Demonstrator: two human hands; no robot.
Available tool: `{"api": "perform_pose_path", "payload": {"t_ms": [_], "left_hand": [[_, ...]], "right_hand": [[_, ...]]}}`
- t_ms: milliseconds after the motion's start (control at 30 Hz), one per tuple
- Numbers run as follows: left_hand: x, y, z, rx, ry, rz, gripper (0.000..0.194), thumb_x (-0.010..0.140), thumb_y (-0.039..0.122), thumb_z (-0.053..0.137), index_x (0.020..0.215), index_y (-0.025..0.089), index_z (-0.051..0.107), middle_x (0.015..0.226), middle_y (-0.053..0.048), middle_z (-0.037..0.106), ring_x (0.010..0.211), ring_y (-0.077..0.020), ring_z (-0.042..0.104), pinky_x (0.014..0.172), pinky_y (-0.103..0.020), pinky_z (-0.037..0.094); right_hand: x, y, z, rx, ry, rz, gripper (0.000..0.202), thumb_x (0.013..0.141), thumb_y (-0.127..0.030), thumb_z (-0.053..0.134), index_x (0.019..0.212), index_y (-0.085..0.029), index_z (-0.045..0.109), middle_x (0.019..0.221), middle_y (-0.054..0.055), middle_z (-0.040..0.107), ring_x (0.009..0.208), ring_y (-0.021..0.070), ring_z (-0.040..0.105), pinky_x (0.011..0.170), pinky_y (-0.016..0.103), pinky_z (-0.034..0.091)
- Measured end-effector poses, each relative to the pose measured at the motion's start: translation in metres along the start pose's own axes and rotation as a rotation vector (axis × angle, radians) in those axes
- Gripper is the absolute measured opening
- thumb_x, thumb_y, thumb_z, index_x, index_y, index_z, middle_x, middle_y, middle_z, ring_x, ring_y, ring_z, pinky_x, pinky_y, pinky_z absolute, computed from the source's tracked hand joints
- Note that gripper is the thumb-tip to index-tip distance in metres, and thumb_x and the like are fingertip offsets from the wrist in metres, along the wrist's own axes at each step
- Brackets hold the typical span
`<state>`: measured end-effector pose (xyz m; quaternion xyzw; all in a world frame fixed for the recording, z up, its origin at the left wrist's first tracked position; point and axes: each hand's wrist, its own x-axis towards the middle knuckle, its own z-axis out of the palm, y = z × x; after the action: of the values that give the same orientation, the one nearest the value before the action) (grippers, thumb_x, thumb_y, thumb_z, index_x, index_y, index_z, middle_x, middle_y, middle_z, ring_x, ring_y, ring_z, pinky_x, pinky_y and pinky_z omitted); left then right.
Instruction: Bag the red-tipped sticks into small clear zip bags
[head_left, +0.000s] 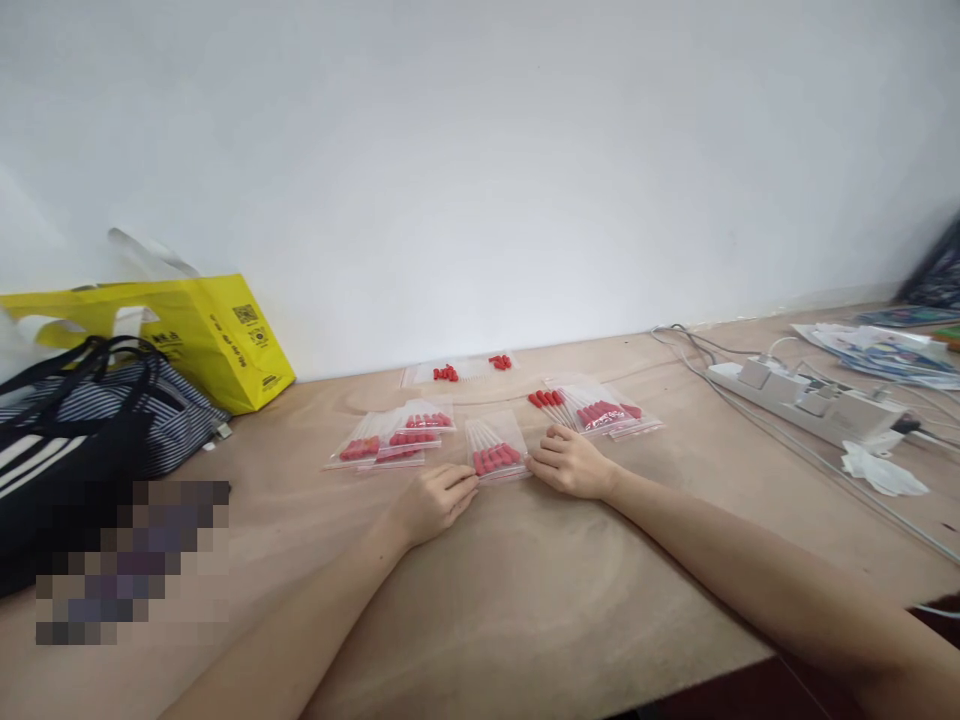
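Note:
In the middle of the table lies a small clear plastic zip bag point(496, 447) holding several thin, pale sticks with red ends. My left hand point(435, 502) rests at its lower left corner, fingers drawn together at the edge. At the lower right corner, my right hand point(571, 464) has its fingers bent and closed on the bag's edge. Beyond the right hand are loose red-ended sticks point(551, 402) beside a pile of filled bags point(604, 412). More filled bags point(409, 437) overlap to the left of the middle one.
Near the wall, red-ended sticks point(448, 373) lie on clear plastic. A yellow bag point(255, 350) and a striped black bag point(176, 420) stand at left. On the right are a white power strip point(795, 395) with cables, crumpled white tissue point(881, 470) and a stack of printed packets point(885, 350).

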<state>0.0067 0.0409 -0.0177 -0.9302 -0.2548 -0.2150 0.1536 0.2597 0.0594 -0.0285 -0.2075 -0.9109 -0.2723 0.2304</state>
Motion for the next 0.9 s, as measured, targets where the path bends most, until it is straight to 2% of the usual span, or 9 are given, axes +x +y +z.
{"api": "perform_pose_path", "payload": {"t_ms": [133,300,500,700,900], "left_hand": [[0.006,-0.001,0.003,0.092,-0.005,0.023,0.031,0.087,0.018,0.031,0.086,0.017,0.062,0.084,-0.006,0.065,0.075,-0.0165,0.061,0.068,-0.029,0.051],[0.010,-0.002,0.007,0.119,0.018,0.012,0.031,0.086,0.017,0.031,0.079,0.018,0.061,0.076,-0.006,0.064,0.070,-0.0164,0.061,0.063,-0.029,0.050],[0.011,-0.001,0.005,0.153,0.103,0.039,0.025,0.085,0.014,0.036,0.075,0.016,0.059,0.073,-0.006,0.063,0.069,-0.0167,0.060,0.062,-0.029,0.049],[0.012,-0.001,0.003,0.165,0.214,0.086,0.015,0.082,0.011,0.043,0.076,0.013,0.057,0.072,-0.005,0.063,0.068,-0.0161,0.059,0.062,-0.028,0.049],[0.011,-0.001,0.006,0.182,0.243,0.114,0.013,0.081,0.010,0.044,0.077,0.011,0.056,0.071,-0.005,0.063,0.066,-0.0158,0.058,0.060,-0.027,0.048]], "right_hand": [[0.000,0.001,0.003,-0.003,0.032,-0.003,0.030,0.085,-0.014,0.031,0.069,-0.017,0.056,0.060,0.002,0.052,0.060,0.0119,0.039,0.068,0.030,0.028],[0.003,0.001,0.000,-0.029,0.006,0.041,0.033,0.086,-0.016,0.030,0.064,-0.018,0.055,0.058,0.001,0.050,0.059,0.0113,0.039,0.067,0.029,0.028],[0.006,-0.003,-0.003,-0.035,0.075,0.026,0.025,0.085,-0.015,0.034,0.074,-0.018,0.057,0.059,0.001,0.051,0.060,0.0113,0.040,0.067,0.029,0.028],[0.006,-0.005,0.003,-0.042,0.179,0.051,0.022,0.081,-0.012,0.039,0.066,-0.016,0.055,0.054,-0.001,0.048,0.058,0.0097,0.039,0.067,0.028,0.027],[0.013,-0.009,0.002,-0.035,0.201,0.136,0.017,0.080,-0.015,0.044,0.068,-0.016,0.056,0.058,-0.001,0.052,0.063,0.0107,0.040,0.068,0.029,0.026]]}}
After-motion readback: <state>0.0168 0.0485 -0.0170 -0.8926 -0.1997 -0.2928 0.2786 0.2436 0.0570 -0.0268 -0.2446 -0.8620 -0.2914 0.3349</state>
